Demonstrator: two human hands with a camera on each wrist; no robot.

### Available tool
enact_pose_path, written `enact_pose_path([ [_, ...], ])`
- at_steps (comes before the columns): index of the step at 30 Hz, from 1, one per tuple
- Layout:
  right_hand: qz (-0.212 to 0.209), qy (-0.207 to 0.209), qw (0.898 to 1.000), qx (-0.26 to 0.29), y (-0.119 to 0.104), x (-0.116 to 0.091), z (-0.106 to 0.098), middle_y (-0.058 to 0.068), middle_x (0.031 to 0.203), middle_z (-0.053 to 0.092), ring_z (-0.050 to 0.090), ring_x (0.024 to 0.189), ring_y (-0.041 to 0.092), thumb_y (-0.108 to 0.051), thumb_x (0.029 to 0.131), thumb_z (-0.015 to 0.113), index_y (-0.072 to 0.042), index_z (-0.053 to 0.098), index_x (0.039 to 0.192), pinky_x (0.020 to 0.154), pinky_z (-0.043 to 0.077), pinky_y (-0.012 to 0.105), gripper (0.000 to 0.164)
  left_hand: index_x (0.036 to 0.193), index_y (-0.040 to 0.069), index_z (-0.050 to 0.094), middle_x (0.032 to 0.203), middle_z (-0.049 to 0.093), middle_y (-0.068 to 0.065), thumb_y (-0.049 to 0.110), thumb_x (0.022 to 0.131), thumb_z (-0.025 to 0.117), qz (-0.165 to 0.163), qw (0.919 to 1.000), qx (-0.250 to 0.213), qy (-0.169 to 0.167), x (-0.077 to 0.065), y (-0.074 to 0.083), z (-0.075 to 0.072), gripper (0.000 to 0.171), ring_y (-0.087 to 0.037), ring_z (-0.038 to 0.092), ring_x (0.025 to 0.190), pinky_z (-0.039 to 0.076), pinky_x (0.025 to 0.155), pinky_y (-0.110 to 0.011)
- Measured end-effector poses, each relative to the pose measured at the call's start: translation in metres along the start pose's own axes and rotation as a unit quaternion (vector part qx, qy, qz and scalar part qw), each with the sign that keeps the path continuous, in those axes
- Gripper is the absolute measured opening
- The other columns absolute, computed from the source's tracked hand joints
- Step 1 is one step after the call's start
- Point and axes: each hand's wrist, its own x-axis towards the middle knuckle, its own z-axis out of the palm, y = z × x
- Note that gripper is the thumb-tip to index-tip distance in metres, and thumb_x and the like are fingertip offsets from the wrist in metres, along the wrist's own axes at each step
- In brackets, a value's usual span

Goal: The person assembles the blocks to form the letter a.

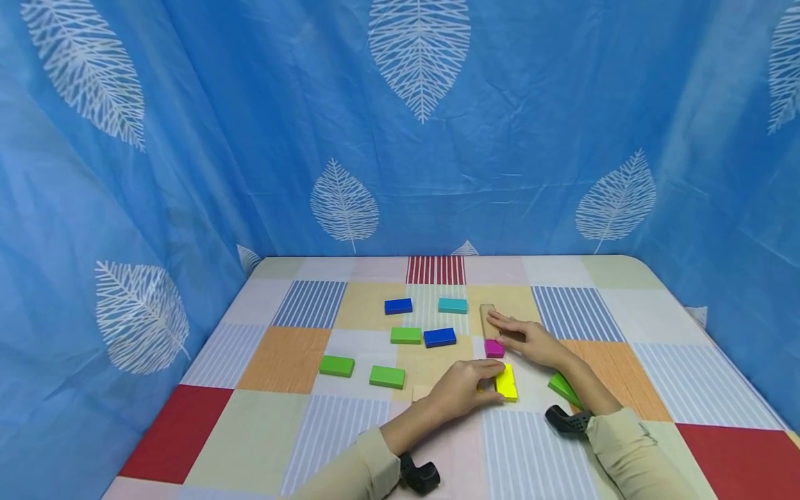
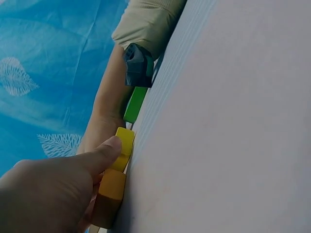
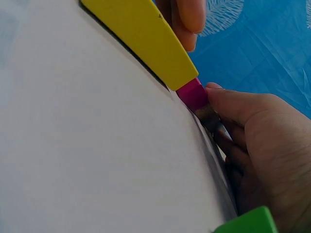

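Note:
My left hand (image 1: 464, 389) pinches a yellow block (image 1: 507, 382) between thumb and fingers, close over the checked cloth. Beside that thumb, in the left wrist view, stands an orange block (image 2: 109, 199), mostly covered by the hand in the head view. Farther off, my right hand (image 1: 531, 342) holds a wooden block (image 1: 487, 318), fingers over its right side and thumb by its near end. Against that near end lies a magenta block (image 1: 494, 348), close to the right thumb. In the right wrist view, the yellow block's end overlaps the magenta one.
Left of the hands lie several green blocks (image 1: 387, 377), two blue blocks (image 1: 398, 306) and a teal block (image 1: 453, 305). Another green block (image 1: 562, 387) lies partly behind the right forearm. A blue curtain (image 1: 512, 139) hangs behind the table.

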Motion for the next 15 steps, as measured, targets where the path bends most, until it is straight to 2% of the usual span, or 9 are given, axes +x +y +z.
enact_pose_path([
  [9, -0.001, 0.000, 1.000, 0.005, -0.0008, 0.0009, 0.0005, 0.006, 0.145, 0.035, 0.027, 0.133, 0.032, -0.026, 0.092, 0.057, -0.007, 0.047, 0.136, 0.105, 0.022, 0.053, 0.049, 0.120, 0.010, 0.063, 0.123, 0.058, 0.003, 0.038, 0.084, 0.066, 0.014, 0.9998, 0.009, -0.009, -0.0015, -0.0055, -0.0030, 0.045, -0.005, 0.050, 0.116, 0.035, 0.096, -0.015],
  [15, 0.000, 0.002, 1.000, 0.008, -0.0013, 0.0000, 0.0006, 0.006, 0.145, 0.035, 0.027, 0.133, 0.032, -0.026, 0.092, 0.057, -0.007, 0.047, 0.136, 0.105, 0.022, 0.052, 0.048, 0.117, 0.010, 0.066, 0.120, 0.061, 0.004, 0.036, 0.084, 0.068, -0.010, 0.9998, 0.016, -0.004, -0.0004, -0.0087, -0.0047, 0.042, -0.005, 0.052, 0.113, 0.038, 0.095, -0.016],
])
